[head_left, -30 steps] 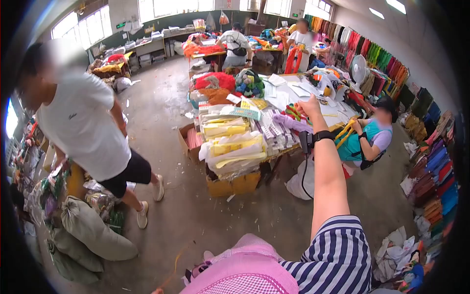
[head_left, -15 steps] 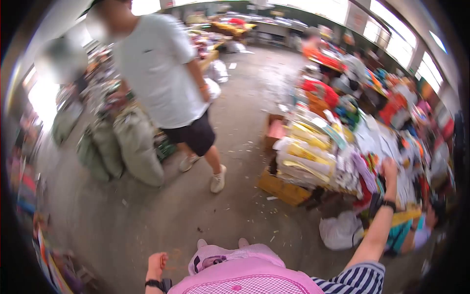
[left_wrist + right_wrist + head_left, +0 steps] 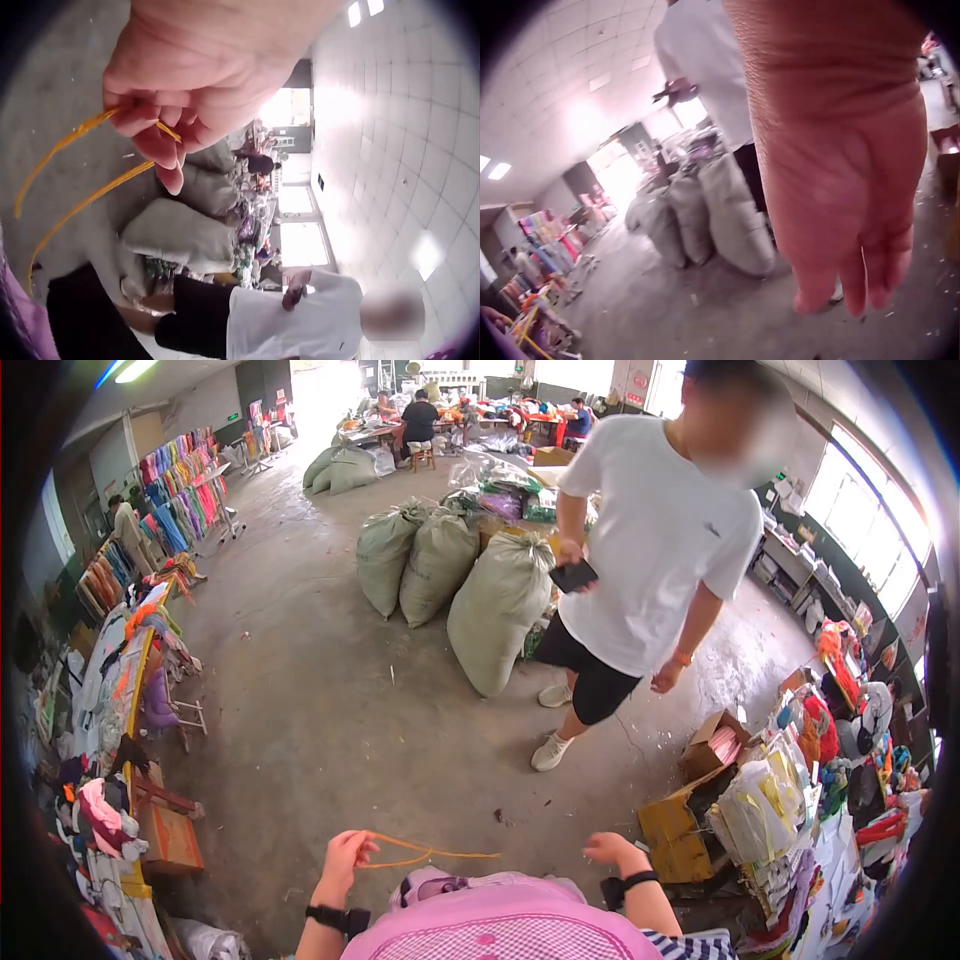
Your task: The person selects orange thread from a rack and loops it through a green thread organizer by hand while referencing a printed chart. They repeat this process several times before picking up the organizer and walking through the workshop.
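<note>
My left hand (image 3: 348,854) is low in the head view, left of the pink apron (image 3: 490,935), and pinches an orange-yellow cord (image 3: 430,853). In the left wrist view the fingers of that hand (image 3: 187,97) curl round the cord (image 3: 90,199), and two strands of it hang away from them. My right hand (image 3: 612,848) is held out at the right of the apron with nothing in it. From the right wrist view, the same hand (image 3: 847,195) has its fingers relaxed and nearly straight, pointing down.
A person in a white shirt (image 3: 655,540) stands ahead on the right, holding a dark phone (image 3: 573,575). Beside them are several full sacks (image 3: 500,610). A cluttered table (image 3: 130,730) runs along the left; cardboard boxes (image 3: 680,830) and stacked packets (image 3: 765,810) are at the right.
The head view has swung left. My right arm, earlier stretched out toward the table of packets, is drawn back near the apron. My left hand has come further into view, with the cord showing clearly.
</note>
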A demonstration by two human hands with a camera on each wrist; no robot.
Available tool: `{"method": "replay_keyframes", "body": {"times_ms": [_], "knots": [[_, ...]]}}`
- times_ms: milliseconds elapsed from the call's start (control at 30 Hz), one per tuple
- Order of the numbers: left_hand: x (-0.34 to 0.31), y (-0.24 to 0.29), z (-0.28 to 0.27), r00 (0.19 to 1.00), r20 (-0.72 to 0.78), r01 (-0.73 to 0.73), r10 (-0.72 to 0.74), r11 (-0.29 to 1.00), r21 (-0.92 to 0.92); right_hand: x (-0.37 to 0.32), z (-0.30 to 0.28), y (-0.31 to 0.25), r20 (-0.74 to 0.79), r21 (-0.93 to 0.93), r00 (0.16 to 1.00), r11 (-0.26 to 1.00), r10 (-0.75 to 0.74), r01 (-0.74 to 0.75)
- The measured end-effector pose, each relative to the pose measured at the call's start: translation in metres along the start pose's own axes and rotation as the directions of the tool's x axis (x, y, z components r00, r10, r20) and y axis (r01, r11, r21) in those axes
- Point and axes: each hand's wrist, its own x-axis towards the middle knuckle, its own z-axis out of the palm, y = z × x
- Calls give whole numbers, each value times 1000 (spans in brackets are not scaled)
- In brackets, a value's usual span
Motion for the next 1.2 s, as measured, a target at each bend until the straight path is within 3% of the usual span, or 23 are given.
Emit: {"method": "replay_keyframes", "body": {"times_ms": [133,167,233,300,367,433,533,600,633,700,767,833,867,900,967,1033,1100,1167,1200], "knots": [[-8,-2,-79,982,-179,-80,64,993,-86,77,-24,-155,-29,-32,976,976,-215,214],[-10,-3,-95,983,-172,-85,70,993,-84,89,-27,-185,-46,-16,963,964,-264,264],[-16,-7,-126,954,-297,-112,44,970,-215,111,-25,-230,-12,12,955,955,-296,296],[-16,-18,-155,938,-345,-142,39,949,-280,137,-22,-253,44,20,941,942,-335,335],[-15,-31,-181,916,-401,-181,27,918,-353,168,-9,-269,267,-136,922,937,-279,323],[-8,-33,-203,866,-494,-204,-76,849,-488,192,2,-273,292,-209,914,913,-283,350],[9,-19,-230,828,-546,-216,-128,825,-523,234,25,-277,305,-214,873,866,-380,451],[26,4,-252,800,-587,-255,-124,816,-520,281,37,-287,547,-363,835,885,-49,290],[37,17,-261,795,-598,-275,-107,814,-511,286,33,-300,518,-320,855,924,-14,209],[56,36,-287,770,-631,-309,-97,808,-501,321,30,-327,579,-299,812,945,68,135],[77,58,-313,796,-599,-308,-84,796,-521,360,21,-365,564,-282,824,951,57,128],[101,85,-332,764,-633,-349,-125,745,-568,408,15,-403,553,-263,832,958,49,118],[115,101,-340,749,-643,-375,-160,698,-611,453,19,-417,476,-329,857,863,-200,384],[128,118,-349,738,-653,-382,-169,693,-611,482,20,-432,414,-409,796,690,-442,597],[156,158,-362,827,-557,-406,-82,598,-691,504,-9,-532,344,-473,866,729,-363,494],[183,204,-371,859,-509,-388,-52,584,-713,532,-24,-620,337,-480,774,609,-536,631],[219,251,-382,915,-402,-357,43,554,-752,495,-72,-746,226,-86,766,771,-601,631],[257,290,-399,931,-324,-361,167,539,-761,498,-82,-841,226,144,613,648,-757,748],[279,308,-408,927,-286,-373,241,545,-751,485,-97,-896,262,232,592,645,-763,728]]}}
